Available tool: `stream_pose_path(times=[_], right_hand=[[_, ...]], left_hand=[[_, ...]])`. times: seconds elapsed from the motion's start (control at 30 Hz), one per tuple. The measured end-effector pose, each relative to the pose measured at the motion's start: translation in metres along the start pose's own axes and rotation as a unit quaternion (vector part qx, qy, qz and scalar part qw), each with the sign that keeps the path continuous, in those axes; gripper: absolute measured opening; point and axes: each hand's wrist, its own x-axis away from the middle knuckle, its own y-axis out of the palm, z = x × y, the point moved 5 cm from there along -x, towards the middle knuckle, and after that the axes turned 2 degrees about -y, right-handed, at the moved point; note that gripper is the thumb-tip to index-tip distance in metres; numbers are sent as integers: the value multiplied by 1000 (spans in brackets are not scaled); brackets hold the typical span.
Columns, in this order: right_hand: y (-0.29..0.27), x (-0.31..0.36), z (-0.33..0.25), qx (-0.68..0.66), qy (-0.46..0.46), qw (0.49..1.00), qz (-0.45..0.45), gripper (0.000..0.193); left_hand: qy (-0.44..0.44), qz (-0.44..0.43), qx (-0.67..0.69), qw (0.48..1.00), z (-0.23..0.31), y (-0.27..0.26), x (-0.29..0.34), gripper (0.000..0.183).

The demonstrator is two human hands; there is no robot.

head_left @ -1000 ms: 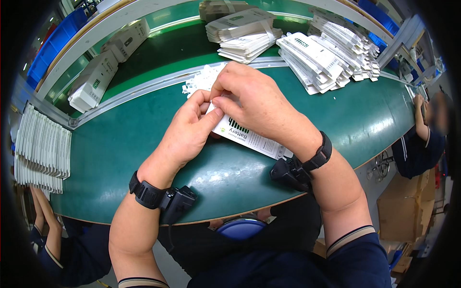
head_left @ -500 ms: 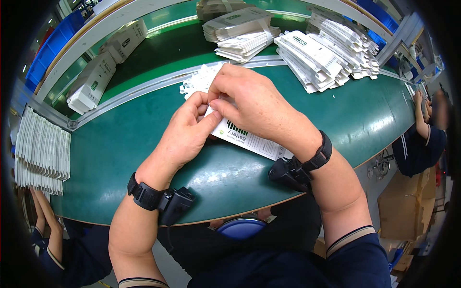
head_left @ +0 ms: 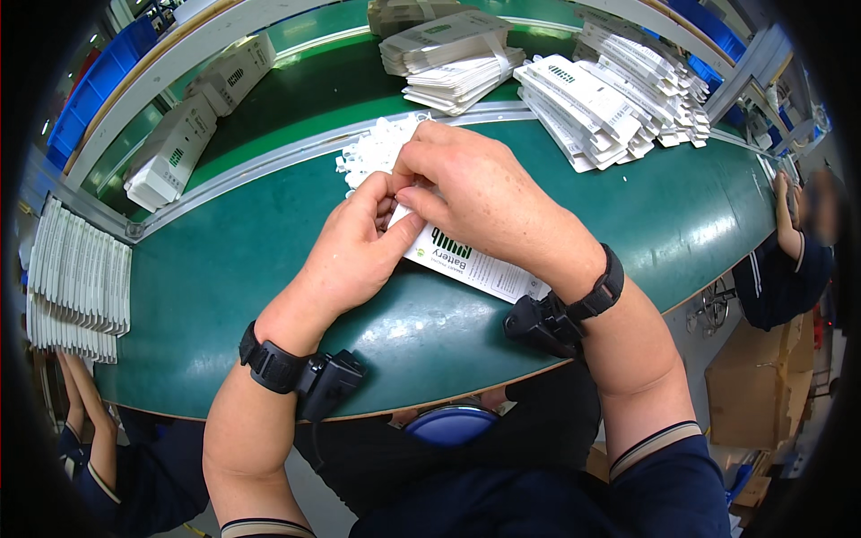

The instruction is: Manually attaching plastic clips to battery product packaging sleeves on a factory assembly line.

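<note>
Over the middle of the green worktable I hold a flat white carton [head_left: 484, 272] with dark green bars printed on it. My left hand [head_left: 354, 247] is closed around its upper left end, the thumb lying on the top face. At that same end, my right hand [head_left: 475, 184] pinches with bent fingers, its thumb against the carton's edge. The fingers hide the tip of the carton and anything small between them. Just beyond my hands lies a loose heap of small white pieces [head_left: 366, 154].
Stacks of flat white cartons [head_left: 448, 45] and a fanned pile of cartons [head_left: 583, 108] stand at the back. At the left edge is a row of cartons [head_left: 81, 278]; more cartons [head_left: 175, 152] lie on the green belt. Co-workers sit at both sides, one at right [head_left: 780, 260].
The carton and my left hand have shifted slightly to the right, and the carton is tilted a little differently. My right hand stays pinched at its end.
</note>
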Motion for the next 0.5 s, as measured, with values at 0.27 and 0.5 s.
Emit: stream_pose_path(times=[0.27, 0.5], right_hand=[[-1, 1, 0, 5, -7, 1000, -9, 9], [0, 2, 1, 13, -9, 1000, -14, 10]], left_hand=[[-14, -8, -36, 999, 0, 0, 0, 27], [-4, -12, -41, 999, -1, 0, 0, 26]])
